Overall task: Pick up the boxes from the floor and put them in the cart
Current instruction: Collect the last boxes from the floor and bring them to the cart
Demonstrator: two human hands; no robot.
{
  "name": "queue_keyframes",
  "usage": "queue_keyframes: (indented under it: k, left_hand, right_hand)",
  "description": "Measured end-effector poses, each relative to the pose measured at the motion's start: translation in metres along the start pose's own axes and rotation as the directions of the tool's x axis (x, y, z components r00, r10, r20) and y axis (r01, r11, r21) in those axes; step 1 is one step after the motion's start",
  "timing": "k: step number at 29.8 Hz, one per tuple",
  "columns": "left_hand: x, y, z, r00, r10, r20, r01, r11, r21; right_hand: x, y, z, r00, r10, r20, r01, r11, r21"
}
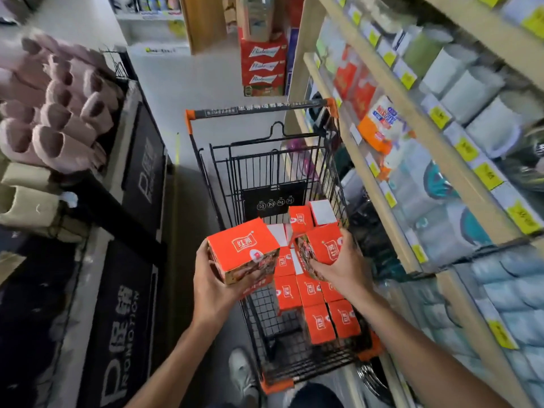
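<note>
A black wire cart [219, 178] with orange corners stands in the aisle below me. Several orange boxes [319, 319] lie packed inside it. My left hand [213, 285] grips one orange box [244, 250] from beneath, held over the cart's left rim. My right hand [343, 267] holds a second orange box [319, 245], tilted, above the boxes in the basket. Both forearms reach in from the bottom of the view.
A tall shelf [379, 160] of packaged goods runs close along the cart's right side. On the left a display stand [141, 184] carries pink slippers [56, 113]. Red cartons [263, 64] are stacked at the aisle's far end. My shoe [243, 372] is on the floor by the cart.
</note>
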State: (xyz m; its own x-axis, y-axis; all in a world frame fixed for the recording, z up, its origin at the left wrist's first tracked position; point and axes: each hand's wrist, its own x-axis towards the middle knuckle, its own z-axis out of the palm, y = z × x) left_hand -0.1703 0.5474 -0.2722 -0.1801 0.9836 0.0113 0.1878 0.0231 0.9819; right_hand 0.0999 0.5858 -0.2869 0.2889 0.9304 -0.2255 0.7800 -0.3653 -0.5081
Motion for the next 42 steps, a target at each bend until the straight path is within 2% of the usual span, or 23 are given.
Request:
queue_keyframes:
  k: [8, 17, 23, 32, 42]
  left_hand:
    - [0.049, -0.025, 0.027, 0.996, -0.061, 0.061, 0.058, 0.997, 0.05]
    - [0.072, -0.037, 0.062, 0.988, -0.152, 0.027, 0.149, 0.986, 0.073]
    - [0.079, -0.048, 0.079, 0.979, -0.205, 0.006, 0.203, 0.973, 0.106]
    - [0.084, -0.07, 0.088, 0.962, -0.268, -0.052, 0.273, 0.954, 0.124]
    - [0.08, -0.092, 0.099, 0.922, -0.374, -0.099, 0.385, 0.914, 0.129]
  right_hand:
    - [0.066, -0.002, 0.056, 0.996, 0.083, 0.026, -0.082, 0.996, -0.016]
    - [0.121, 0.038, 0.115, 0.987, 0.136, 0.084, -0.134, 0.991, -0.027]
    - [0.139, 0.065, 0.151, 0.995, 0.097, -0.035, -0.099, 0.994, -0.047]
    - [0.159, 0.081, 0.187, 0.992, 0.028, -0.125, -0.04, 0.994, -0.097]
    - [0.157, 0.086, 0.191, 0.997, -0.008, -0.076, 0.001, 0.996, -0.087]
